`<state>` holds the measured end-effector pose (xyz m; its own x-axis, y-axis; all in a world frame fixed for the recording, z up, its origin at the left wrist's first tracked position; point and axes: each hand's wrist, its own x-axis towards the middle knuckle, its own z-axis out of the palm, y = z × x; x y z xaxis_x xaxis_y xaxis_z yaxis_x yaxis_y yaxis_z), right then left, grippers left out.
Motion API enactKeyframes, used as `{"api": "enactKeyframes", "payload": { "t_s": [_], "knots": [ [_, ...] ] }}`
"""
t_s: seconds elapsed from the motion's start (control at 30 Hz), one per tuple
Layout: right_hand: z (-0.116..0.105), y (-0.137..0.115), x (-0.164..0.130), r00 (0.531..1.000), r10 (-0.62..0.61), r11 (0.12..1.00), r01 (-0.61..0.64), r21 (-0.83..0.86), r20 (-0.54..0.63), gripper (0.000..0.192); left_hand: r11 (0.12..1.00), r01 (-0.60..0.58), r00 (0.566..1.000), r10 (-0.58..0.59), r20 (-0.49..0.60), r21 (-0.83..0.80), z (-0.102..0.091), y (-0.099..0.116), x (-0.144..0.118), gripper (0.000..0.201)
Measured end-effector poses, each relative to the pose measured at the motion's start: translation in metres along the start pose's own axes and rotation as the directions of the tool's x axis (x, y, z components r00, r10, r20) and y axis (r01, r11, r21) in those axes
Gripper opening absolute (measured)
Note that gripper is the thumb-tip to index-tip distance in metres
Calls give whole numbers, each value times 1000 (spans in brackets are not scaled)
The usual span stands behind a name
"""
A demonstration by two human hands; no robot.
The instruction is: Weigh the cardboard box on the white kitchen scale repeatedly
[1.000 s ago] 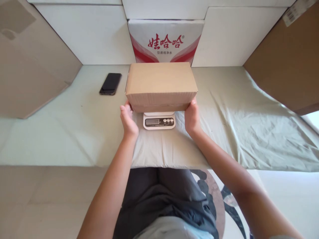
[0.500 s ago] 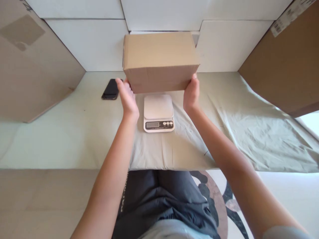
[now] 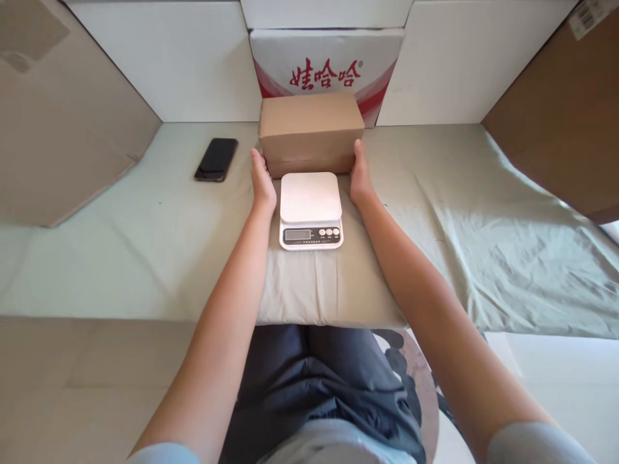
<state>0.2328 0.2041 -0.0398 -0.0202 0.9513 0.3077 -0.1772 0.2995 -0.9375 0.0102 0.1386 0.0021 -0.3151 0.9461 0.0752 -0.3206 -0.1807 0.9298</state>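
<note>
Here the head view: left hand [image 3: 262, 179] and right hand [image 3: 360, 175] press flat against the two ends of a cardboard box [image 3: 311, 132], fingers together, clamping it between them. Box sits on the cloth [image 3: 435, 219] just behind a white scale [image 3: 310, 209], before a red-and-white carton [image 3: 327, 67]. Phone [image 3: 216, 159] lies left.

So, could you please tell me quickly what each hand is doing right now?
Left hand: pressed against the box's left end.
Right hand: pressed against its right end.

Scale [image 3: 310, 196] blocks front of box [image 3: 311, 132], phone [image 3: 216, 158] left; right side open
</note>
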Motion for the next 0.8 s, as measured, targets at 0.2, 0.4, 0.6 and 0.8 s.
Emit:
{"api": "enactKeyframes", "payload": {
  "t_s": [0.2,0.4,0.6,0.8],
  "knots": [
    [12,-24,-15,988,65,994,-76,-77,-140,77,999,-9,1000,9,7,-39,0,-9,10,73],
    [13,-31,-20,982,66,994,-81,-79,-178,79,999,-41,999,41,-8,-29,-6,-19,20,87],
    [13,-30,-19,987,54,995,-66,-75,-151,83,997,-62,996,59,-61,-47,-4,-16,13,100],
    [12,-32,-23,994,-14,996,4,-93,-106,88,997,-79,993,79,-84,-7,-3,-12,12,102]
  ]
}}
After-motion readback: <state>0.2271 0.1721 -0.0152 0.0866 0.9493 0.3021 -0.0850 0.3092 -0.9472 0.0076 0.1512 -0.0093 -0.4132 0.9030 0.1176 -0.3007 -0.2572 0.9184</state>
